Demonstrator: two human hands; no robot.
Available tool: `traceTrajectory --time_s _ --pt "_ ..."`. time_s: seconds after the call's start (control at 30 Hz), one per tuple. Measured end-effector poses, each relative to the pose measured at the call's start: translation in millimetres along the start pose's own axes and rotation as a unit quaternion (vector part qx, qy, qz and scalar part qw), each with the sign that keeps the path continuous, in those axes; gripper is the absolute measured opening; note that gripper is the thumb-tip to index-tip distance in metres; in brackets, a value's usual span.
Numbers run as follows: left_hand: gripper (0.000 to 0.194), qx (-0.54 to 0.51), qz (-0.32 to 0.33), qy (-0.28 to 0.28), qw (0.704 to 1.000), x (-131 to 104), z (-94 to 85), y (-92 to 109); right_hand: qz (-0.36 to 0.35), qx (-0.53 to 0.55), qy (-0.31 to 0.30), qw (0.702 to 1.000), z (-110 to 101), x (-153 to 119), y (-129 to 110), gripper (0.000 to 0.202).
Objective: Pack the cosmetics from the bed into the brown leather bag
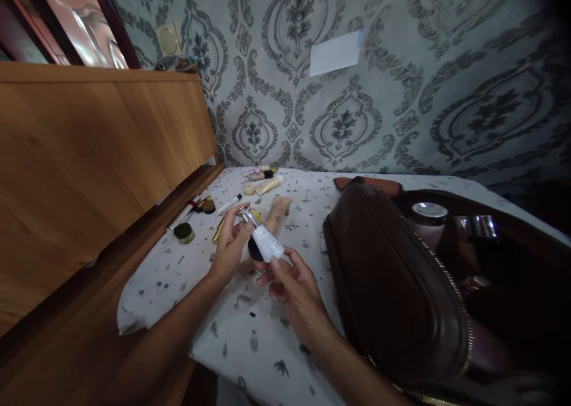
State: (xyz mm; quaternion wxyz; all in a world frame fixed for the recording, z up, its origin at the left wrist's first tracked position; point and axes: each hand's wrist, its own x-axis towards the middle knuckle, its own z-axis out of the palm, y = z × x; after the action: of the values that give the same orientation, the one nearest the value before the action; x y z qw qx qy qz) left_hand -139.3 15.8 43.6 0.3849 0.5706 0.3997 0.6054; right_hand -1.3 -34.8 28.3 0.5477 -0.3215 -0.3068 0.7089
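A small white pump bottle [267, 245] with a silver and clear top is tilted over the middle of the table. My right hand [298, 284] grips its lower end between thumb and fingers. The fingers of my left hand [229, 242] close around its shiny top. Whether that top is a loose cap cannot be made out. Behind the bottle lie a beige tube [277, 212] and a dark round jar [255, 252], which the bottle and my hands partly hide. A gold-coloured item [218, 230] rests just beside my left hand.
On the right a large brown zip bag [379, 275] stands unzipped with bottles inside. The patterned white tablecloth [254, 340] carries a green-lidded jar [184, 233], a white pen-like tube [229, 203] and a cream tube [269, 184]. A wooden cabinet [102, 138] borders the left side.
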Motion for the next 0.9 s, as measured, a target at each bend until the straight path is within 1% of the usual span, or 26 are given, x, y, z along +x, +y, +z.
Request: traceTrajectory --time_s 0.1,0.2,0.4,0.57,0.73,0.9 --pt "0.043 0.019 0.021 -0.009 1.0 -0.2 -0.1 1.9 -0.006 -0.01 -0.001 1.0 -0.1 -0.2 -0.2 0.061" --pt "0.04 0.036 0.026 0.003 0.999 0.2 -0.4 3.0 -0.007 -0.011 -0.005 1.0 -0.9 -0.1 1.1 0.058" --pt "0.032 -0.039 0.004 0.0 0.999 3.1 -1.9 1.3 -0.003 0.013 0.0 1.0 -1.8 2.2 4.4 0.053" --pt "0.033 -0.062 -0.006 0.012 0.998 3.5 -2.2 1.8 0.008 0.009 -0.005 1.0 -1.0 2.5 2.8 0.054" --pt "0.039 -0.038 -0.01 0.012 0.999 2.9 -3.2 2.7 0.018 0.002 -0.011 1.0 -0.8 0.5 0.5 0.058" --pt "0.036 -0.011 0.005 -0.001 1.0 3.8 -5.3 3.4 0.049 0.019 -0.026 0.998 -2.0 0.7 -1.2 0.062"
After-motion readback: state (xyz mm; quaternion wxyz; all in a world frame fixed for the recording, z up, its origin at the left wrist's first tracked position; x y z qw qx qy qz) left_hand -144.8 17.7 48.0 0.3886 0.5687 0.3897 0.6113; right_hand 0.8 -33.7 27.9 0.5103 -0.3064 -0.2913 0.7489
